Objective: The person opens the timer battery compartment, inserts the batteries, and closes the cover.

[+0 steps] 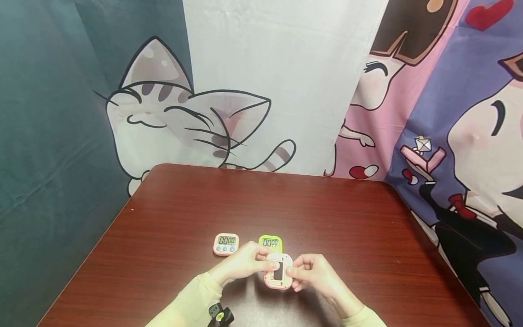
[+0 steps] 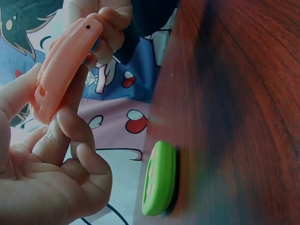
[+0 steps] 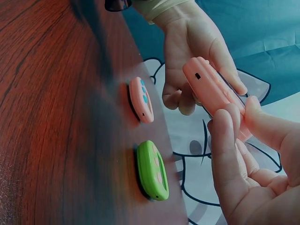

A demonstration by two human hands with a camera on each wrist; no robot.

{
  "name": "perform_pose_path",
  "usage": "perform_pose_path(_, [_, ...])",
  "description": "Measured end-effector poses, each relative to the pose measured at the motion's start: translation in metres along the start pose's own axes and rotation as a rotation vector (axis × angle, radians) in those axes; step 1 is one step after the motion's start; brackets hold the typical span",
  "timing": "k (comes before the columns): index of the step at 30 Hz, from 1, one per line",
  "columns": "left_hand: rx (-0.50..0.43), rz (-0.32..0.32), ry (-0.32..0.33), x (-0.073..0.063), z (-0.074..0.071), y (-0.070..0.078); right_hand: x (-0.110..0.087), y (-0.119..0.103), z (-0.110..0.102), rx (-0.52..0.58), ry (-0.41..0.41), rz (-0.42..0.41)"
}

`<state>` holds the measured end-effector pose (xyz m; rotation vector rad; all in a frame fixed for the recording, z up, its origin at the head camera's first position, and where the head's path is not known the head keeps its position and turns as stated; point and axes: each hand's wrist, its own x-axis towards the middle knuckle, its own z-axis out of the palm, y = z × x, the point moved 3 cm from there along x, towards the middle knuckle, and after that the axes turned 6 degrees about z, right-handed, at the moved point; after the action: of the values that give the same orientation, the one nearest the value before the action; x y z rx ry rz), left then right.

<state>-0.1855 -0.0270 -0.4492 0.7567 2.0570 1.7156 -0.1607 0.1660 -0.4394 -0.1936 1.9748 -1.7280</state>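
Note:
A pink digital timer (image 1: 278, 282) is held above the table between both hands, its white back turned toward me. A dark rectangle shows in the middle of that back. My left hand (image 1: 244, 263) pinches the timer's left side, thumb on the back. From the right, my right hand (image 1: 316, 275) grips the opposite edge between thumb and fingers. In the right wrist view, the held timer's pink side (image 3: 206, 86) has a small dark slot. Just behind it lies a green timer (image 1: 270, 241), partly covered in the head view. A second pink timer (image 1: 226, 244) with blue buttons lies left of the green one.
The dark reddish wooden table (image 1: 327, 213) runs back to a cloth backdrop (image 1: 261, 54) with cartoon figures. A black strap-like device (image 1: 221, 314) sits at the left wrist.

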Motion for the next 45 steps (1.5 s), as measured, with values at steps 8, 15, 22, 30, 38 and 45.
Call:
perform_pose_path(8, [-0.007,-0.007,0.019,0.002,0.001,0.001,0.0,-0.002,-0.002,-0.021,0.017,-0.005])
perform_pose_path(15, [0.0,-0.01,0.027,0.004,0.001,0.0,0.001,-0.002,-0.002,-0.029,0.019,-0.025])
perform_pose_path(22, [0.0,-0.024,0.05,0.005,0.002,-0.003,0.003,0.0,-0.002,-0.045,0.054,-0.028])
perform_pose_path(30, [-0.017,-0.033,0.043,0.004,-0.001,0.001,0.004,0.001,-0.001,-0.047,0.069,-0.033])
perform_pose_path(38, [-0.012,-0.035,0.054,0.005,-0.003,-0.004,0.005,0.001,0.001,-0.068,0.094,-0.025])
perform_pose_path(45, [-0.027,-0.019,0.021,0.006,-0.006,-0.008,0.005,-0.001,0.001,-0.064,0.102,-0.028])
